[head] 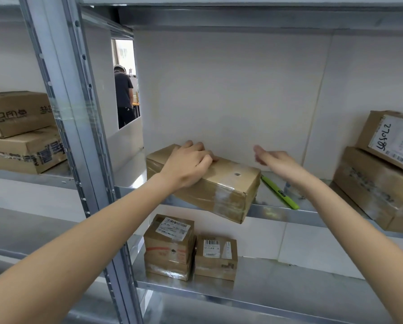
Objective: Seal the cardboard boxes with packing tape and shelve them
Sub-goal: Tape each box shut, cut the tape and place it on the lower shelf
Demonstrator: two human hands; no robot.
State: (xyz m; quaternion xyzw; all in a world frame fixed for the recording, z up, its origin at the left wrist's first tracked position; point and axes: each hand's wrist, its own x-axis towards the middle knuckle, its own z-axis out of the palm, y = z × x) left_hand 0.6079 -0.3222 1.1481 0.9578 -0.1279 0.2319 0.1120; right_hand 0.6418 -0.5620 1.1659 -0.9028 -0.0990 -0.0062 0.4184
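A long taped cardboard box (226,188) lies on the middle metal shelf (277,212), and its near right corner juts out over the shelf's front edge. My left hand (188,163) rests on the box's top at its far left end, fingers curled over the back edge. My right hand (274,159) hovers beyond the box's right end, apart from it, fingers relaxed and slightly blurred, holding nothing.
A green pen-like tool (280,192) lies on the shelf right of the box. Two stacked boxes (380,181) stand at the right, others (20,134) in the left bay. Small labelled boxes (191,249) sit on the lower shelf. A steel upright (79,127) divides the bays. A person (123,97) stands far behind.
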